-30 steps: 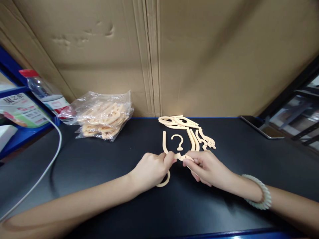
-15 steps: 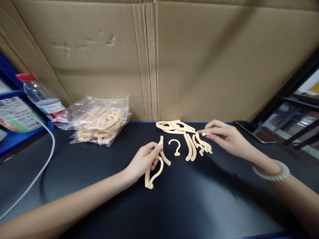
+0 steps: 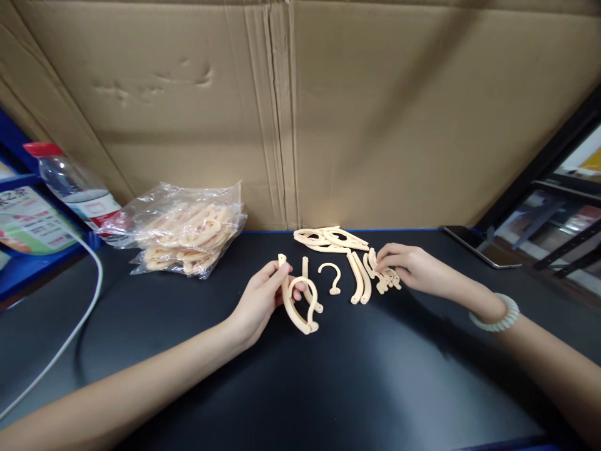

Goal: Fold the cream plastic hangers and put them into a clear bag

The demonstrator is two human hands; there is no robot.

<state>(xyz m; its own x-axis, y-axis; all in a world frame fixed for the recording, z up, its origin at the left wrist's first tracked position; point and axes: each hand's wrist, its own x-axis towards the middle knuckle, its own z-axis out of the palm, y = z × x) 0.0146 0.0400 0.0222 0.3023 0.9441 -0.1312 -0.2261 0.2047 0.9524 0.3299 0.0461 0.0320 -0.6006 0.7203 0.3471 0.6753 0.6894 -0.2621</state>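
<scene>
My left hand [image 3: 260,297] is closed around a cream plastic hanger arm [image 3: 295,316] with a curved hook [image 3: 315,300] joined at its lower end. Just behind those fingers another curved arm [image 3: 315,302] lies on the table. My right hand [image 3: 404,266] reaches down with bent fingers to a cluster of small notched hanger pieces [image 3: 387,280]. Its fingertips touch the cluster, and what they pinch is hidden. Between the hands lie a loose hook [image 3: 335,275] and two curved arms [image 3: 359,279]. Folded hangers [image 3: 328,239] rest behind them.
A clear bag of hanger parts [image 3: 192,232] lies at the back left, beside a red-capped bottle [image 3: 77,185]. A white cable [image 3: 91,307] runs down the left side. A phone-like dark slab [image 3: 479,247] lies back right. Cardboard [image 3: 375,113] walls off the rear.
My left hand has turned the hanger arm and hook, so its lower end swung right and up. My right hand has lowered from holding a small peg above the table onto the small pieces.
</scene>
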